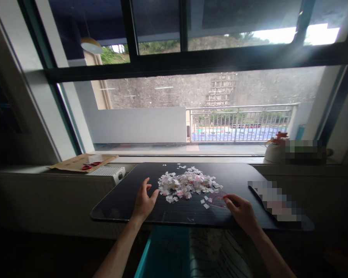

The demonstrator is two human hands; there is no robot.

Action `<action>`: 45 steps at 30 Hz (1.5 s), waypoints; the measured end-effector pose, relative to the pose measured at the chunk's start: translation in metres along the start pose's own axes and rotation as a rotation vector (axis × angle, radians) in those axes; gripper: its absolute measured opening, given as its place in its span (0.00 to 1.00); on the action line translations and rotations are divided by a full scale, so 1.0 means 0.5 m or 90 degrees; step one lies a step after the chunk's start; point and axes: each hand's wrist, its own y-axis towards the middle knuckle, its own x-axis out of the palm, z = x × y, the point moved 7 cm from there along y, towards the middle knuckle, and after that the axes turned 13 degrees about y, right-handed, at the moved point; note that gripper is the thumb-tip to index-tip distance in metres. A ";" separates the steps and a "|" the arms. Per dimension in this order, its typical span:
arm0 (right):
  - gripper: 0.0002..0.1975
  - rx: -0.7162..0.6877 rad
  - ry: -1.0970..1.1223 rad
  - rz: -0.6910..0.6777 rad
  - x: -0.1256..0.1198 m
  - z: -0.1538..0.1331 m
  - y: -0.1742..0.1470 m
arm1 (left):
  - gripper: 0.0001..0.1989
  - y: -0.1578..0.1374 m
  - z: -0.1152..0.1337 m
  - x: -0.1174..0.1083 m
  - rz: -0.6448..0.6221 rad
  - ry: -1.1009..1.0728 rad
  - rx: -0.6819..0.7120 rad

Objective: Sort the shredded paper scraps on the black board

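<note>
A loose heap of small white paper pieces point(188, 182), some tinged pink, lies on the dark table point(118, 200). At the heap's left edge is my left hand point(145, 199), fingers apart and holding nothing. My right hand point(240, 208) pinches a clear plastic protractor point(217, 199) with reddish markings between thumb and fingers. The protractor is flat or nearly flat at the heap's lower right, and a few loose paper pieces point(205, 206) lie by its left edge. Its right end is hidden by my fingers.
Under the table's front edge stands a teal bin point(168, 251). Red-handled scissors point(91, 165) rest on brown paper point(69, 163) at the left sill, beside a white radiator point(108, 173). A blurred-out item point(278, 200) lies on the table's right. A white pot point(274, 151) stands by the window.
</note>
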 end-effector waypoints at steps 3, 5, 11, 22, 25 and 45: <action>0.16 -0.006 -0.042 -0.035 0.011 -0.004 -0.001 | 0.29 0.000 0.000 0.000 -0.001 -0.001 -0.001; 0.16 -0.001 -0.090 -0.009 0.008 -0.002 0.000 | 0.30 -0.001 0.000 0.000 -0.003 0.000 -0.001; 0.17 0.011 -0.102 0.076 -0.013 0.007 -0.002 | 0.29 0.000 -0.002 0.001 0.007 -0.003 0.002; 0.16 0.030 0.031 0.039 -0.012 -0.002 -0.002 | 0.28 -0.001 0.002 -0.001 0.000 0.003 0.004; 0.15 0.032 0.041 -0.013 0.002 -0.003 -0.002 | 0.29 -0.001 0.003 -0.001 -0.006 0.006 0.004; 0.13 0.028 0.094 -0.080 0.006 -0.024 -0.009 | 0.30 0.000 0.000 0.004 -0.008 0.017 0.013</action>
